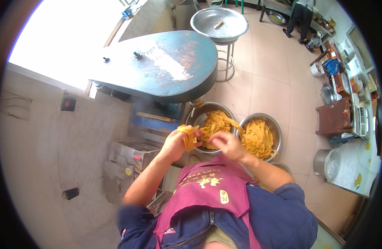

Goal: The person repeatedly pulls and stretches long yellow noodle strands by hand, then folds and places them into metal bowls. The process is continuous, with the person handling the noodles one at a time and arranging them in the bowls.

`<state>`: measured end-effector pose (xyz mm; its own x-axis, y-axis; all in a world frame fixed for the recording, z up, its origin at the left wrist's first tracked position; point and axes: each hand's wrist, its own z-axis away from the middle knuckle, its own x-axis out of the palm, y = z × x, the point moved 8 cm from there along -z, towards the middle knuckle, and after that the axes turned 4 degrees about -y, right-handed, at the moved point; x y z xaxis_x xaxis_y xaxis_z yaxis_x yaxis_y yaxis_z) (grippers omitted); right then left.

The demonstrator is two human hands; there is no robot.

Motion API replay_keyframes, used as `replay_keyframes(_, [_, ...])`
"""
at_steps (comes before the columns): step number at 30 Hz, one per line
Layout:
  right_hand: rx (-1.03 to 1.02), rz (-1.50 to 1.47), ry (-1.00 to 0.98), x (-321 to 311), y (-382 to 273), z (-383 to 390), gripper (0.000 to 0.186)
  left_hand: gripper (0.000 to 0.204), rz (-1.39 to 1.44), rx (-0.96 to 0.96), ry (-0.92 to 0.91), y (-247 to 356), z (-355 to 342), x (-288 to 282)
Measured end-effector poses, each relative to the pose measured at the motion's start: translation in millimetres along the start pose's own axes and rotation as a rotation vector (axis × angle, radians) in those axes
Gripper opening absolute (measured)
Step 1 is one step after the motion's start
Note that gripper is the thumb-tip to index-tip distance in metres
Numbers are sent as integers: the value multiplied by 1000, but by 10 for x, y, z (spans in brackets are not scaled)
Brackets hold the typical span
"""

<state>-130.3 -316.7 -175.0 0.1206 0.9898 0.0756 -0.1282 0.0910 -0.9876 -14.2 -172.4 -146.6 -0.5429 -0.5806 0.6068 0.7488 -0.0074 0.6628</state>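
My left hand (173,146) is closed round a yellow, ribbon-like strip (187,140), which drapes over its fingers. Just to its right, above the near edge of a metal basin (194,115), is my right hand (229,146); motion blurs its fingers, so whether they grip anything is unclear. Inside that basin lies a heap of yellow strips (218,121). A second metal basin (278,135) stands against it on the right, piled with more yellow strips (257,137). Some strips trail across the rims between the two basins.
Ahead stands a machine with a worn blue-green cover (174,62). Beyond it, a large metal bowl (205,31) with a small tan object rests on a stool (229,62). A cluttered counter (352,157) lines the right. Another person (302,18) bends at the far right.
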Motion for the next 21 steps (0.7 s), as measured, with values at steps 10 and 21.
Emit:
replay_keyframes(10, [120, -425, -10, 314, 283, -332, 34, 10, -426, 157, 79, -319, -207, -55])
replay_keyframes(21, [97, -1158, 341, -318, 1129, 99, 24, 15, -385, 306, 399, -20, 181, -1188])
